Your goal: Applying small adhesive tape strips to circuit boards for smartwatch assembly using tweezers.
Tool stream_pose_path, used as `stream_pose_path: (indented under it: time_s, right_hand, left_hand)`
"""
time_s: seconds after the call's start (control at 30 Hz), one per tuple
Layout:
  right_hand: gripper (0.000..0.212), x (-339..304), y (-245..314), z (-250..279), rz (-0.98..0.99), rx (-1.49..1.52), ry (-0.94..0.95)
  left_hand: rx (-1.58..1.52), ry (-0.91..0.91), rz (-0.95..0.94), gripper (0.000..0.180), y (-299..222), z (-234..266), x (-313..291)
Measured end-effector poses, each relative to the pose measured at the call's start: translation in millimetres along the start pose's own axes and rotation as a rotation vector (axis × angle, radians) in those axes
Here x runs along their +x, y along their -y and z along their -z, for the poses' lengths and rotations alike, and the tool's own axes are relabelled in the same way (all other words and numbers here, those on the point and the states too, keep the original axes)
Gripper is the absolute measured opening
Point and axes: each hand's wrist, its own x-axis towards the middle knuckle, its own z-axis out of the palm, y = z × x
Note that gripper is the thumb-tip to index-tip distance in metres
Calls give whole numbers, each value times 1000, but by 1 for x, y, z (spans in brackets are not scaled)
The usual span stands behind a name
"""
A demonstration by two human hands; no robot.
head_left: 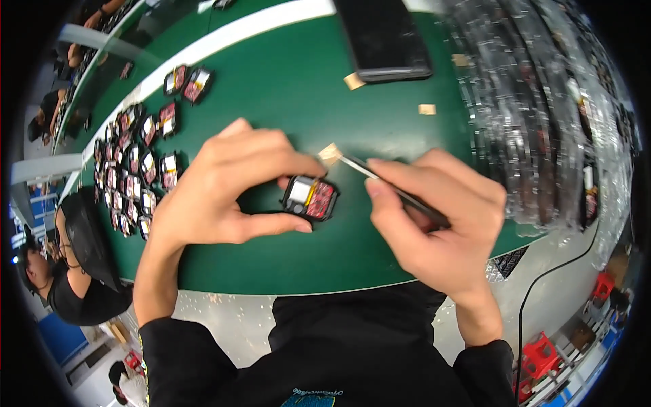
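My left hand [234,186] is closed on the edges of a small opened watch case [311,199], thumb on the near side and index finger on the far side. Inside the black case show a silver battery, a yellow strip and a red circuit board. Between the fingers of my right hand [434,210] are tweezers [400,192] with a dark body and a bright, thin tip. That tip meets a small beige tape piece [330,154] just beyond the case. Whether the piece is lifted off the table I cannot tell.
Many similar opened cases [148,166] crowd the green table [271,271] at left. A black phone-like slab [384,44] lies at the back, with loose beige pieces [426,109] nearby. Stacked clear plastic trays [522,115] fill the right side. Another person [78,278] sits at left.
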Motion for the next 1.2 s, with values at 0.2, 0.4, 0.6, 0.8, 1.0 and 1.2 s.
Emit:
stream_pose_path:
  time_s: [0.2, 0.4, 0.6, 0.8, 1.0, 1.2]
  right_hand:
    - [21, -3, -1, 3, 64, 87, -60]
    - [18, -14, -5, -5, 66, 157, -68]
    - [20, -16, 0, 5, -97, 148, 19]
    - [15, -12, -9, 1, 64, 128, -11]
    - [17, -14, -10, -1, 71, 130, -47]
    - [15, -14, -9, -6, 90, 133, -51]
  left_hand:
    - [-7, -87, 97, 56, -13, 4, -3]
    - [-78, -287, -12, 58, -33, 29, 22]
    - [-25, -154, -420, 66, -100, 50, 169]
    - [-100, 9, -614, 51, -148, 16, 310]
    - [-4, 125, -663, 56, -149, -24, 355]
    - [1, -69, -607, 53, -137, 3, 312]
